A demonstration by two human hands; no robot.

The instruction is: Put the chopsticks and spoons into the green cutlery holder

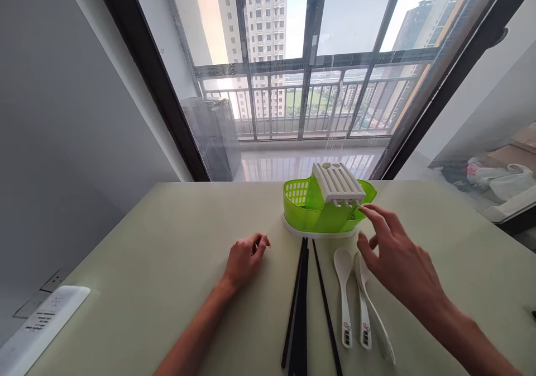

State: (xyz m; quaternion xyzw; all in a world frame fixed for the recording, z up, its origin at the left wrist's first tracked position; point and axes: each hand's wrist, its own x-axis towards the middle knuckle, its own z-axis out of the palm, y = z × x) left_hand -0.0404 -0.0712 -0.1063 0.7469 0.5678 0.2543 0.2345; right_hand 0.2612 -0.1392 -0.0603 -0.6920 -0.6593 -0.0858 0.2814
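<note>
A green plastic cutlery holder with a white slotted insert stands on a white base at the far middle of the pale table. My right hand is raised with fingers spread, its fingertips touching the holder's right rim. My left hand rests on the table in a loose fist, holding nothing. Between the hands lie several black chopsticks. Three white spoons lie to their right, partly under my right hand.
A white power strip lies at the table's left front corner beside a wall socket. Behind the table is a big window onto a railed balcony. Bags and boxes lie at the right.
</note>
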